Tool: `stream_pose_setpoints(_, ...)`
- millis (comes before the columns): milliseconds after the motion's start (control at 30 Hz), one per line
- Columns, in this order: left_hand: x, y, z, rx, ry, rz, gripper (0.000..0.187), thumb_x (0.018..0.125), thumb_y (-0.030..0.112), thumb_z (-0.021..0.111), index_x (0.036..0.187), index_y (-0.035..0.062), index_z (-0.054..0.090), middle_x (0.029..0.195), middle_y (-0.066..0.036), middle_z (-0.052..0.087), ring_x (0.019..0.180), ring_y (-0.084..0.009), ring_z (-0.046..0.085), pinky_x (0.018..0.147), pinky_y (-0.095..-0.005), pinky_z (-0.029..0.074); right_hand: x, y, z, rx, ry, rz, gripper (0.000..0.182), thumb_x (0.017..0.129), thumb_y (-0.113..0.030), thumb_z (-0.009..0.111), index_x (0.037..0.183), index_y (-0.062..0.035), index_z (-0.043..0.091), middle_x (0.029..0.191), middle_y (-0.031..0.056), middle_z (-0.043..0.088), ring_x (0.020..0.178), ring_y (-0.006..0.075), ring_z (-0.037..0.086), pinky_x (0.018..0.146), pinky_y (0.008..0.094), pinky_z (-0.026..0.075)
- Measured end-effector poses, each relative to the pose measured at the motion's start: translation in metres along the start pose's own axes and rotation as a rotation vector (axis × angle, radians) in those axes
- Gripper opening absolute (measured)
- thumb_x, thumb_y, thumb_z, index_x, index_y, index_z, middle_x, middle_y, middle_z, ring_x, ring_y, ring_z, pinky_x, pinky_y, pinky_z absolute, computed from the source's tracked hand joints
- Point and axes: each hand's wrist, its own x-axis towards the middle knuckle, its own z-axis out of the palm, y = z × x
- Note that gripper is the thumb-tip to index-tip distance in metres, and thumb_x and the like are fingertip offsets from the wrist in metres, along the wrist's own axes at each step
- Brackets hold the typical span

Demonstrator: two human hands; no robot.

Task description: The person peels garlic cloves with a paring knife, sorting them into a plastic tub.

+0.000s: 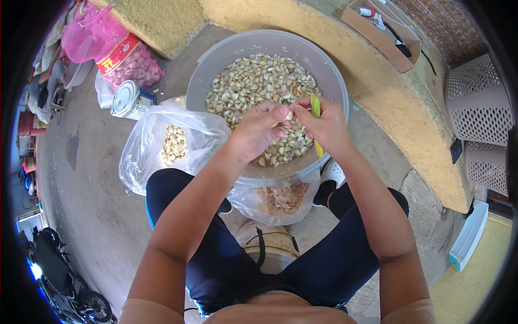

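Over a large grey tub (333, 70) heaped with garlic cloves (259, 81), my two hands meet at one pale garlic clove (289, 115). My left hand (259, 131) pinches the clove between thumb and fingers. My right hand (328, 127) is closed, with its fingertips at the clove's right side. A slim yellow-green handle (315, 105), perhaps of a small knife, is tucked in the right hand and shows above and below it; no blade can be made out. Left of the tub, a clear plastic bag (140, 146) holds peeled cloves (174, 146).
A clear bag of garlic skins (280, 198) hangs at the tub's near side. At the left stand a can (129, 100) and a pink mesh sack of garlic (132, 62). A cardboard box (377, 35) sits on the yellow ledge (377, 113); perforated baskets (480, 113) are at right.
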Motion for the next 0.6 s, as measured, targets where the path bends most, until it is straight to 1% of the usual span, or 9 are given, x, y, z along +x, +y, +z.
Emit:
stream_pose_setpoints(67,0.001,0.001,-0.003,-0.018,-0.018,-0.004,0.022,0.077,0.023,0.067,0.082,0.0085,0.052,0.081,-0.003,0.057,0.075,-0.0098,0.053,0.061,-0.0215,0.043,-0.001,-0.001,-0.001,0.022,-0.020,0.006,0.019,0.077,-0.015,0.062,0.085,0.0023,0.062,0.070,0.0056,0.060,0.066,0.0075,0.054,0.058,0.0243,0.043)
stream_pose_setpoints(100,0.001,0.002,-0.004,-0.026,-0.026,-0.006,0.022,0.077,0.024,0.067,0.082,0.0086,0.052,0.081,-0.003,0.057,0.075,-0.0097,0.053,0.061,-0.0214,0.043,-0.003,-0.004,-0.001,-0.037,-0.031,-0.035,0.019,0.077,-0.015,0.063,0.084,0.0022,0.062,0.070,0.0063,0.060,0.065,0.0083,0.054,0.058,0.0246,0.043)
stream_pose_setpoints(200,0.000,0.004,-0.002,-0.030,0.030,-0.023,0.018,0.079,0.024,0.065,0.078,0.0103,0.053,0.094,-0.004,0.059,0.075,-0.0074,0.051,0.060,-0.0197,0.041,-0.005,-0.006,-0.001,-0.175,-0.038,-0.145,0.019,0.076,-0.015,0.064,0.083,0.0018,0.062,0.069,0.0085,0.060,0.063,0.0108,0.055,0.057,0.0257,0.043)
stream_pose_setpoints(300,0.000,0.004,-0.003,-0.033,-0.007,-0.025,0.017,0.079,0.023,0.065,0.079,0.0104,0.054,0.100,-0.004,0.059,0.075,-0.0070,0.051,0.060,-0.0195,0.041,-0.003,0.001,0.001,-0.209,0.003,-0.203,0.018,0.075,-0.015,0.064,0.081,0.0014,0.061,0.068,0.0110,0.059,0.061,0.0143,0.055,0.056,0.0277,0.042)
stream_pose_setpoints(367,0.001,0.003,-0.004,-0.017,-0.023,-0.019,0.017,0.078,0.022,0.065,0.078,0.0105,0.053,0.098,-0.004,0.059,0.075,-0.0071,0.051,0.061,-0.0195,0.041,-0.002,0.004,0.001,-0.200,0.028,-0.216,0.017,0.075,-0.014,0.064,0.079,0.0012,0.060,0.068,0.0124,0.058,0.059,0.0176,0.055,0.055,0.0297,0.042)
stream_pose_setpoints(467,0.002,0.000,-0.007,-0.011,-0.033,-0.021,0.017,0.078,0.019,0.066,0.076,0.0111,0.051,0.095,-0.003,0.058,0.075,-0.0074,0.050,0.060,-0.0199,0.042,-0.001,0.004,0.000,-0.450,0.084,-0.436,0.016,0.076,-0.015,0.062,0.077,0.0014,0.059,0.067,0.0124,0.058,0.058,0.0203,0.055,0.056,0.0314,0.042)
stream_pose_setpoints(500,0.003,0.000,-0.007,-0.012,-0.034,-0.023,0.017,0.078,0.017,0.066,0.075,0.0114,0.050,0.094,-0.002,0.058,0.075,-0.0075,0.050,0.060,-0.0201,0.042,-0.001,0.006,0.000,-0.460,0.099,-0.453,0.016,0.076,-0.015,0.061,0.078,0.0015,0.059,0.067,0.0126,0.058,0.058,0.0211,0.055,0.056,0.0317,0.042)
stream_pose_setpoints(567,0.001,0.001,-0.006,-0.021,-0.111,-0.001,0.018,0.077,0.013,0.065,0.075,0.0109,0.048,0.090,-0.003,0.057,0.080,-0.0107,0.054,0.066,-0.0226,0.045,-0.001,0.010,0.002,-0.481,0.130,-0.486,0.017,0.077,-0.015,0.059,0.079,0.0015,0.059,0.066,0.0129,0.057,0.059,0.0226,0.056,0.056,0.0323,0.043)
stream_pose_setpoints(600,0.001,0.001,-0.005,-0.026,-0.150,0.009,0.019,0.077,0.010,0.065,0.075,0.0106,0.046,0.087,-0.004,0.057,0.082,-0.0123,0.055,0.069,-0.0239,0.046,-0.001,0.008,0.001,-0.418,0.126,-0.374,0.017,0.078,-0.015,0.059,0.080,0.0013,0.059,0.066,0.0123,0.057,0.059,0.0216,0.056,0.056,0.0324,0.043)
